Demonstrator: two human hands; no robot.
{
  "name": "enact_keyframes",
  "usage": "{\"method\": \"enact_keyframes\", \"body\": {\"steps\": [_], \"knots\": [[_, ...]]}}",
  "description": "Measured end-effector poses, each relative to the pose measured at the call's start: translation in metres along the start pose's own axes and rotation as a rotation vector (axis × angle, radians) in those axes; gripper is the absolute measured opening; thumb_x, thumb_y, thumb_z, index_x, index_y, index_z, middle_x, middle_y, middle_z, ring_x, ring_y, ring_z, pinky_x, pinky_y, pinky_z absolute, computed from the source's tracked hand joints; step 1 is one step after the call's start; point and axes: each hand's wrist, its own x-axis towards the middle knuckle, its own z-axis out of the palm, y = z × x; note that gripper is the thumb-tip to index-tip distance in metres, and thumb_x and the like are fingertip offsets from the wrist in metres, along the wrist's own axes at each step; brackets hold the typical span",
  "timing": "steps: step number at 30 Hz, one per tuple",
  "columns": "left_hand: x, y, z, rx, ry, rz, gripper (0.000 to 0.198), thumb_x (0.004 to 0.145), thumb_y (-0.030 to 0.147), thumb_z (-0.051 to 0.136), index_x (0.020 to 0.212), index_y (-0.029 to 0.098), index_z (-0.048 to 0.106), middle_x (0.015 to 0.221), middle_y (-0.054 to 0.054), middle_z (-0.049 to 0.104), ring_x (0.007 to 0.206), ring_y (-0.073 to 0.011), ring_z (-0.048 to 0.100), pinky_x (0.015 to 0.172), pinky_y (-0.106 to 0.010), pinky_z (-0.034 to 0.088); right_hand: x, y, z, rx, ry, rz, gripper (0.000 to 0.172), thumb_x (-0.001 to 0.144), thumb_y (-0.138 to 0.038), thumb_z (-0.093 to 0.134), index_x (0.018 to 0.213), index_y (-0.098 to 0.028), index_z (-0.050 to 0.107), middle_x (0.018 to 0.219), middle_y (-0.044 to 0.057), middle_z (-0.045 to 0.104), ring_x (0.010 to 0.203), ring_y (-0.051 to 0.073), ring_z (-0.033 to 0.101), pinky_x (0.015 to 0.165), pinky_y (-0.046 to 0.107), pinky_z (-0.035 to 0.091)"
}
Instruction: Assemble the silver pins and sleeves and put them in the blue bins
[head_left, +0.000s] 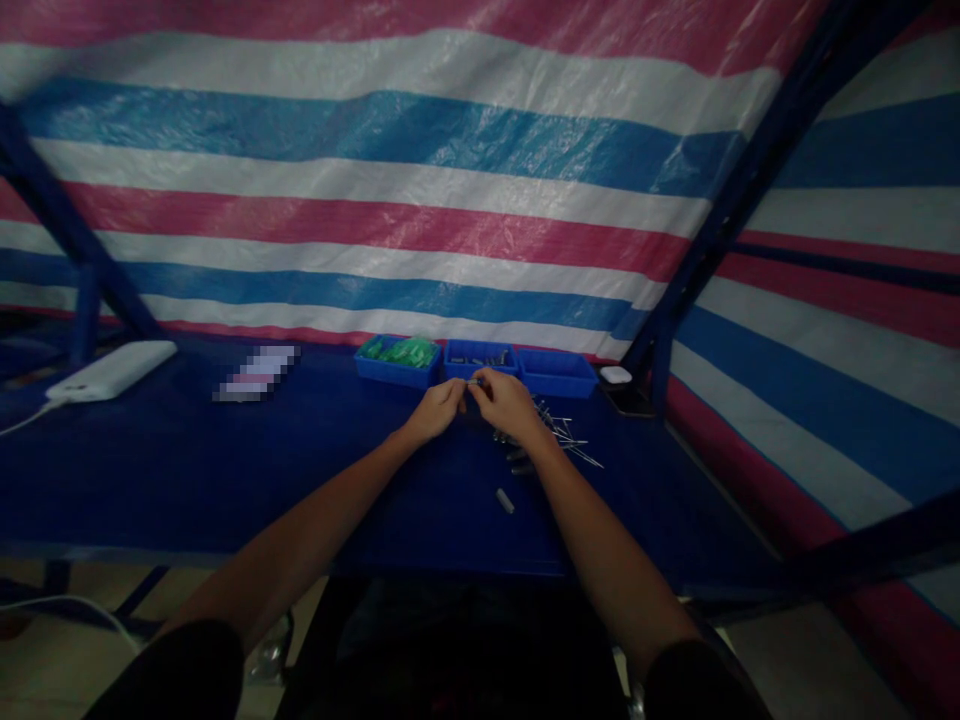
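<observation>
My left hand [437,409] and my right hand [504,400] meet above the blue table, just in front of the bins. Between their fingertips is a small metallic piece [474,382], too small to name, and both hands pinch it. Under and beside my right forearm lie several thin metal rods [574,440] in a loose pile. Some small dark pieces [519,462] lie close to the same forearm. Nearer to me, a short grey cylinder [505,501] rests alone on the table.
Behind my hands stand a blue bin [397,374] with green pieces, a blue bin [480,348] with small metal parts, and another blue bin [559,385]. A phone [632,402] with a white case [615,375] lies right. A white power strip [112,371] sits left; blue posts [662,365] flank the table.
</observation>
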Motion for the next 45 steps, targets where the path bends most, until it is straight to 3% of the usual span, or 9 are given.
{"method": "enact_keyframes", "body": {"steps": [5,8,11,17,24,30,33,38,45], "knots": [[-0.006,0.009,0.004,0.256,-0.205,0.209,0.033,0.085,0.038,0.043,0.111,0.021,0.052,0.090,-0.003,0.056,0.073,-0.0135,0.055,0.068,-0.025,0.043,0.025,0.004,-0.007,-0.160,0.144,0.133,0.032,0.087,-0.034,0.038,0.112,-0.020,0.053,0.092,0.008,0.065,0.084,0.020,0.060,0.074,0.030,0.041],[-0.009,0.015,0.005,0.424,-0.282,0.298,0.029,0.081,0.037,0.050,0.107,0.025,0.055,0.103,-0.004,0.051,0.087,-0.0160,0.054,0.076,-0.027,0.044,0.030,0.011,0.000,-0.243,0.038,0.202,0.038,0.086,-0.034,0.039,0.119,-0.018,0.050,0.100,0.012,0.064,0.089,0.025,0.060,0.075,0.034,0.042],[-0.009,0.014,0.007,0.488,-0.290,0.256,0.022,0.082,0.033,0.049,0.099,0.022,0.056,0.095,-0.004,0.053,0.088,-0.0176,0.054,0.076,-0.029,0.044,0.023,0.019,0.007,-0.194,-0.045,0.146,0.041,0.085,-0.034,0.041,0.121,-0.016,0.050,0.106,0.012,0.063,0.094,0.024,0.058,0.079,0.033,0.042],[-0.003,0.005,0.008,0.346,-0.232,0.203,0.013,0.080,0.024,0.050,0.090,0.017,0.054,0.082,-0.004,0.058,0.078,-0.0175,0.054,0.072,-0.030,0.042,0.006,0.032,0.006,0.016,-0.068,0.123,0.031,0.084,-0.031,0.044,0.107,-0.018,0.060,0.084,0.005,0.067,0.074,0.016,0.059,0.071,0.026,0.042],[0.005,-0.005,-0.006,-0.105,0.102,-0.044,0.016,0.084,0.024,0.041,0.098,0.017,0.044,0.063,0.003,0.053,0.061,-0.0121,0.053,0.059,-0.023,0.040,0.001,0.012,0.014,0.160,-0.060,-0.038,0.019,0.081,-0.030,0.049,0.093,-0.019,0.059,0.067,-0.001,0.061,0.061,0.012,0.054,0.058,0.022,0.037],[0.006,-0.005,-0.003,-0.273,0.116,-0.201,0.020,0.087,0.026,0.033,0.100,0.016,0.044,0.059,0.004,0.049,0.049,-0.0093,0.046,0.050,-0.021,0.036,0.000,0.008,0.013,0.094,-0.033,-0.082,0.012,0.081,-0.027,0.049,0.084,-0.019,0.057,0.068,0.000,0.059,0.059,0.011,0.051,0.057,0.021,0.034],[0.002,0.001,0.002,-0.080,0.038,-0.103,0.025,0.088,0.026,0.031,0.102,0.016,0.049,0.068,0.000,0.054,0.059,-0.0121,0.052,0.058,-0.025,0.041,0.004,0.008,-0.001,0.069,0.090,-0.061,0.024,0.085,-0.034,0.042,0.075,-0.018,0.057,0.066,0.001,0.058,0.060,0.012,0.051,0.058,0.022,0.034],[-0.002,0.021,0.013,0.485,-0.115,0.180,0.025,0.081,0.027,0.047,0.103,0.022,0.056,0.105,-0.007,0.056,0.098,-0.0215,0.051,0.083,-0.037,0.037,0.025,0.004,-0.027,0.045,0.399,-0.030,0.031,0.087,-0.039,0.038,0.088,-0.017,0.059,0.072,0.003,0.060,0.067,0.013,0.054,0.066,0.023,0.038],[-0.002,0.018,0.014,0.563,-0.234,0.155,0.014,0.081,0.028,0.050,0.092,0.023,0.057,0.097,-0.003,0.060,0.097,-0.0221,0.051,0.089,-0.044,0.030,0.021,0.030,-0.012,-0.020,0.152,0.190,0.033,0.084,-0.038,0.044,0.102,-0.016,0.060,0.073,0.005,0.064,0.068,0.017,0.058,0.066,0.026,0.041]]}}
